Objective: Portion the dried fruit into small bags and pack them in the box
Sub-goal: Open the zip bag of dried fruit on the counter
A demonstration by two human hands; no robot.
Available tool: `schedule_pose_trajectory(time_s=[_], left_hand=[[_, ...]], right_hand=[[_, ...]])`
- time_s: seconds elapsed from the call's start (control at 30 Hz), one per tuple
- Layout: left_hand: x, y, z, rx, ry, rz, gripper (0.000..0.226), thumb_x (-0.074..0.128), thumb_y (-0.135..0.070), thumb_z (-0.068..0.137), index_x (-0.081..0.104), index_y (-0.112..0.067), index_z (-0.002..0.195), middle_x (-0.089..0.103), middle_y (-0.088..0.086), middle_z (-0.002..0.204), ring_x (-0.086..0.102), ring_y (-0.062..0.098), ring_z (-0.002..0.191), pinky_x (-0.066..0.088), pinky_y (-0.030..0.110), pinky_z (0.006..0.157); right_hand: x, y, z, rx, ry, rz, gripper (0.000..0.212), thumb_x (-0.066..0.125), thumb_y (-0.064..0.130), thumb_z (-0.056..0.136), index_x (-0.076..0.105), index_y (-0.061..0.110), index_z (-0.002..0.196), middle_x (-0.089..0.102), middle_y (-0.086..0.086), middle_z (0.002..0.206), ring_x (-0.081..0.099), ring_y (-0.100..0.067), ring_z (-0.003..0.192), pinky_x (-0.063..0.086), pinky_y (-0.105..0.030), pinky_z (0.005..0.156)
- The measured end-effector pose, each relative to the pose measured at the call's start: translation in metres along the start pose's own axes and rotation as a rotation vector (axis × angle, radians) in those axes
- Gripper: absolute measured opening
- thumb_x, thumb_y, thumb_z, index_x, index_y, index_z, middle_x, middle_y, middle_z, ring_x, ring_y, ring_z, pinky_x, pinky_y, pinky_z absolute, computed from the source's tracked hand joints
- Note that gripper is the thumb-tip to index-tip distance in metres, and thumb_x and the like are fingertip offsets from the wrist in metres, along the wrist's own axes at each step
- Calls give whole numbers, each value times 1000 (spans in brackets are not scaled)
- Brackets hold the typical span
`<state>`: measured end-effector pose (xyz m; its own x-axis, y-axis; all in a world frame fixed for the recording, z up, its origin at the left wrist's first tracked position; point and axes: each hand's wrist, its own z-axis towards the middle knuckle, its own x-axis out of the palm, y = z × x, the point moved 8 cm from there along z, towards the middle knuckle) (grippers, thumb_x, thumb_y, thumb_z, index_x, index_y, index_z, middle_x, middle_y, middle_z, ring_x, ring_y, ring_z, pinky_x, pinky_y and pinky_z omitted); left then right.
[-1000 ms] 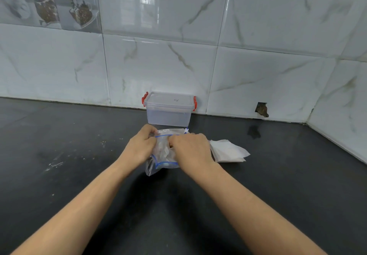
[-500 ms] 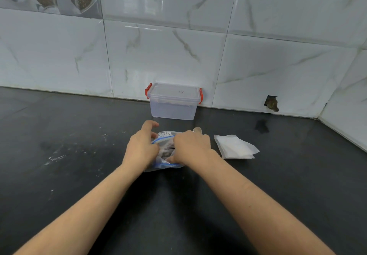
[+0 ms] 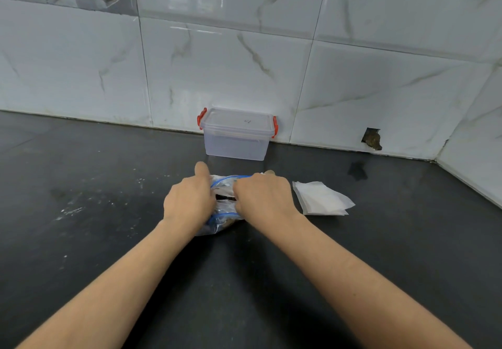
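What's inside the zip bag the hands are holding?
Through the gap between the left hand and right hand, the zip bag shows something dark inside. Most of the bag is hidden by the hands, so the contents can't be identified.

Head view, forward and down (close), counter (image 3: pixel 81 240), wall (image 3: pixel 217 63)

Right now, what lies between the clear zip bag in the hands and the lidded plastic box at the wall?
Nothing: the head view shows only bare dark countertop between the clear zip bag and the box.

left hand (image 3: pixel 188 202): fingers curled, thumb up | right hand (image 3: pixel 262 197): apparently gripping | forearms converge
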<state>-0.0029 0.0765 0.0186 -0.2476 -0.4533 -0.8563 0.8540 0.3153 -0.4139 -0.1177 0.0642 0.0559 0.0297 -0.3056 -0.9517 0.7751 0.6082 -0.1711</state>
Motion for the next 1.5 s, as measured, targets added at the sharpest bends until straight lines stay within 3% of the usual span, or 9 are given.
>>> schedule_pose_trajectory(time_s=[0.27, 0.4, 0.63, 0.77, 0.83, 1.03, 1.27, 1.37, 1.5], left_hand=[[3, -5, -14, 26, 113, -201, 38, 56, -34, 84, 33, -23, 112, 62, 5, 85, 58, 31, 74, 47, 36, 66], [13, -6, -14, 2, 253, -398, 64, 63, -12, 76, 32, -25, 130, 61, 5, 102, 59, 25, 87, 44, 31, 73], [17, 14, -10, -198, 177, -756, 71, 65, -6, 78, 32, -24, 138, 63, 5, 90, 61, 23, 79, 48, 33, 71], [7, 7, -13, -90, 121, -631, 73, 65, -26, 75, 28, -27, 138, 57, -1, 90, 58, 20, 85, 43, 33, 75], [2, -7, -20, 88, 91, -533, 66, 66, -22, 76, 32, -31, 132, 54, 0, 101, 55, 18, 89, 42, 33, 75], [-7, -38, -37, 443, 33, -247, 38, 44, 1, 74, 30, -35, 74, 38, -13, 117, 50, 28, 80, 47, 35, 67], [-28, -47, -45, 646, -241, 19, 29, 66, -11, 73, 43, -24, 85, 50, 0, 125, 64, 27, 81, 36, 25, 41], [-35, -55, -57, 809, -330, 50, 23, 62, -22, 74, 50, -20, 93, 51, -1, 113, 56, 21, 92, 49, 30, 54], [-18, -37, -37, 528, -103, 200, 21, 81, -33, 65, 72, -28, 83, 54, 1, 137, 53, 31, 122, 54, 48, 79]], right_hand=[[13, -3, 0, 24, 120, -28, 16, 62, 26, 85, 62, 20, 100, 49, 4, 77, 44, -19, 80, 37, -38, 87], [20, -2, 2, 37, 221, 5, 27, 65, 36, 83, 60, 23, 107, 59, 4, 93, 42, -18, 87, 35, -47, 100], [24, 5, -2, -4, 392, 74, 38, 58, 47, 87, 57, 19, 113, 51, 0, 94, 51, -22, 89, 38, -34, 71], [24, -2, -6, -33, 499, 196, 40, 35, 47, 98, 56, 20, 118, 49, -2, 77, 50, -26, 96, 41, -40, 82], [21, -5, -6, -50, 446, 94, 29, 35, 32, 102, 54, 23, 121, 58, -5, 91, 48, -29, 107, 37, -45, 91], [11, -5, -9, -5, 147, -33, 26, 54, 7, 88, 59, 17, 112, 55, -5, 85, 55, -28, 104, 38, -37, 87], [7, -9, -10, -16, 199, -47, 26, 55, 11, 90, 57, 14, 116, 52, -10, 91, 54, -26, 107, 37, -43, 99], [14, -5, -10, -47, 242, -35, 27, 57, 15, 90, 56, 15, 117, 58, -7, 98, 52, -25, 111, 38, -44, 98], [20, -4, -12, -71, 240, 53, 32, 63, 15, 87, 54, 10, 117, 60, -11, 110, 59, -28, 101, 40, -35, 68]])
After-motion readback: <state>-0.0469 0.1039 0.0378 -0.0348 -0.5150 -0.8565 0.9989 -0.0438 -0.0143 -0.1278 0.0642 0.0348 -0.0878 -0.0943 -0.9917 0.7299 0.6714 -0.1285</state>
